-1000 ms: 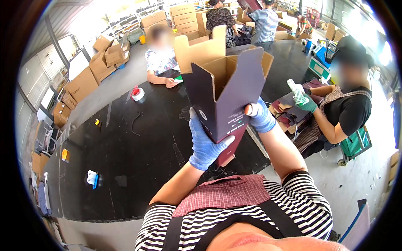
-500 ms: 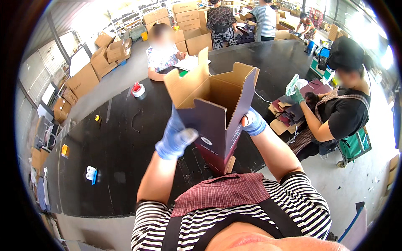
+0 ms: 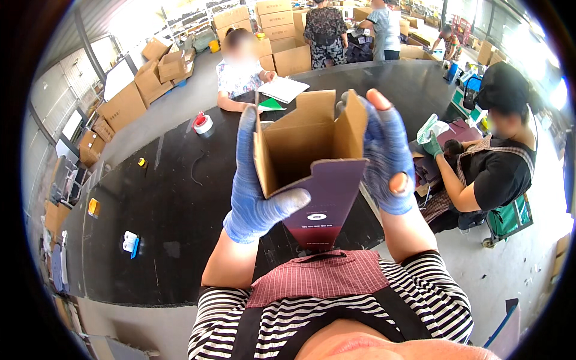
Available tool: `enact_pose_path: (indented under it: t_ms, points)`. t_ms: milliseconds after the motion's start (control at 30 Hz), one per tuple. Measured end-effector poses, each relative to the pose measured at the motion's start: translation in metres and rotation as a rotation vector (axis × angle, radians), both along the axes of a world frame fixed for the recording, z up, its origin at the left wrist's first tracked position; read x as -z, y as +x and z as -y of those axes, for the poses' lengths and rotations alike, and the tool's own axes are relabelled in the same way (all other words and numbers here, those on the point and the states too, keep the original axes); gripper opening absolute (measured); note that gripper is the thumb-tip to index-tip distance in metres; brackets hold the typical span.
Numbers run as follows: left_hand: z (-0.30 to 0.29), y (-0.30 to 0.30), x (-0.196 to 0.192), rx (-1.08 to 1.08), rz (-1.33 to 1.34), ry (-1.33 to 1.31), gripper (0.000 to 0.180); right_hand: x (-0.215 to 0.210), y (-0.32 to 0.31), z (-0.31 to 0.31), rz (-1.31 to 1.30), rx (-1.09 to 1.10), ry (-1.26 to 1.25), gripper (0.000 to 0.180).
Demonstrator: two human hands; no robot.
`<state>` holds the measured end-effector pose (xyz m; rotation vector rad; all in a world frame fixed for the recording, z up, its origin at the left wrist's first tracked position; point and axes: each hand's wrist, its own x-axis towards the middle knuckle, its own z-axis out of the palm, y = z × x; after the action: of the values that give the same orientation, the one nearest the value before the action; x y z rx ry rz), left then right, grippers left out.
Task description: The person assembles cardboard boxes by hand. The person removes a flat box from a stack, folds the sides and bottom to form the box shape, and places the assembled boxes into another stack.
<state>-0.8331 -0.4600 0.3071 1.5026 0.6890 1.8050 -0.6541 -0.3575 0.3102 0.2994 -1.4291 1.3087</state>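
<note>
In front of my chest stands a tall purple and dark red cardboard box, its brown inside showing through the unclosed top. My left hand, in a blue knit glove, grips its left wall, with the thumb across the front face and the fingers up the outside. My right hand, gloved alike with bare thumb and index tips, lies along the right wall, fingers stretched upward and thumb off the box. Part of a finger shows behind the far right flap. The box's lower end is hidden by my apron.
On the black table lie a tape roll, an orange-yellow item and white rolls on a blue holder. A person sits across with papers. Another person works at right beside purple boxes.
The box has turned and shifted slightly right, with its flaps standing differently. My right hand has risen from the lower right side to flat along the right wall; my left has moved up the left wall.
</note>
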Motion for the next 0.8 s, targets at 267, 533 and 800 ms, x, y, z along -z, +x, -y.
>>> enact_pose_path:
  t_ms: [267,533,800]
  points:
    - [0.002,-0.005,0.01,-0.305,-0.392,0.134,0.112,-0.03,0.021,0.021,0.239,0.096,-0.042,0.074]
    - [0.004,-0.014,0.009,-0.353,-0.62,0.295,0.107,-0.034,0.026,0.002,0.444,0.068,-0.135,0.056]
    - [0.002,-0.014,0.01,-0.374,-0.632,0.253,0.104,-0.033,0.029,-0.006,0.397,-0.24,0.012,0.096]
